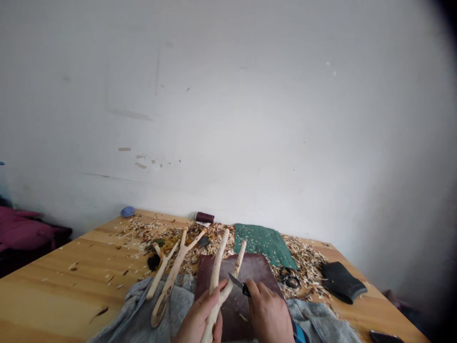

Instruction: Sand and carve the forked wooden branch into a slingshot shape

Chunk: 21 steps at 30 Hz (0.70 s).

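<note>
My left hand (203,312) is wrapped round the lower stem of a peeled, Y-shaped forked stick (215,267), whose two prongs point up and away. In my right hand (267,309) is a knife (237,282) with a dark handle, gripped with the fingers closed. Its blade lies at the right prong, near the fork; I cannot tell whether it touches the wood. Under both hands is a dark maroon sheet (260,271). To the left, two more peeled forked sticks (174,269) rest on a grey cloth (134,305).
Wood shavings (309,262) cover much of the wooden table (57,290). A green sheet (262,240), scissors (291,278) and a black flat piece (342,282) lie to the right. A maroon thread spool (204,217) stands near the wall; a blue round object (127,211) sits at the far left corner.
</note>
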Motion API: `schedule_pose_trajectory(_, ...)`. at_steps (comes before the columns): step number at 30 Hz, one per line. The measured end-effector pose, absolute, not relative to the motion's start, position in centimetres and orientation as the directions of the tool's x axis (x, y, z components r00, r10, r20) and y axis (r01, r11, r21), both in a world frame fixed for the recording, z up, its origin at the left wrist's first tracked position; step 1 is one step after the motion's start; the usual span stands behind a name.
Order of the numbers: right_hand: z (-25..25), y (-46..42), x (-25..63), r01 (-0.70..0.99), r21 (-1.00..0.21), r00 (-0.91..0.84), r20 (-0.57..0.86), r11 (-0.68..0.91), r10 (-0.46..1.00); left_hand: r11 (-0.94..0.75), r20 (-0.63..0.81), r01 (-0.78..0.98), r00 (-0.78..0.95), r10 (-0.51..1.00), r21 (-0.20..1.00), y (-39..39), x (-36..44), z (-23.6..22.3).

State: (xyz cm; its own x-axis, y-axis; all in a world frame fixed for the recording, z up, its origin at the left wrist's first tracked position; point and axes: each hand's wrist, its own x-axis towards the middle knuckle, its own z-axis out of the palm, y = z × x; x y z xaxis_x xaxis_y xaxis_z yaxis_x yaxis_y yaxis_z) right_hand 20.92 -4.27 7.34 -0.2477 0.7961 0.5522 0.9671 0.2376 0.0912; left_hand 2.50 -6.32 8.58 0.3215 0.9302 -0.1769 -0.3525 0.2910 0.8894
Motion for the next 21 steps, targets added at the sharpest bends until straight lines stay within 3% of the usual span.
schedule_pose_trajectory(5, 8.2, -4.7, 20.2, 0.975, 0.166, -0.211, 0.450, 0.150, 0.868, 0.232, -0.108, -0.345, 0.341, 0.934, 0.909, -6.6, 2.7, 8.0)
schedule_pose_trajectory(11, 8.8, -5.2, 19.3, 0.976, 0.163, -0.192, 0.316, 0.146, 0.929, 0.238, -0.046, -0.433, 0.408, 0.912, 0.870, -6.8, 3.1, 7.8)
schedule_pose_trajectory(16, 8.9, -5.5, 18.6, 0.974, 0.171, -0.195, 0.284, 0.151, 0.939, 0.347, -0.139, -0.477, 0.418, 0.898, 0.807, -7.4, 3.3, 8.8)
schedule_pose_trajectory(21, 8.6, -5.3, 18.1, 0.973, 0.190, -0.183, 0.308, 0.129, 0.933, 0.508, -0.166, -0.451, 0.606, 0.778, 0.734, -6.4, 2.7, 8.3)
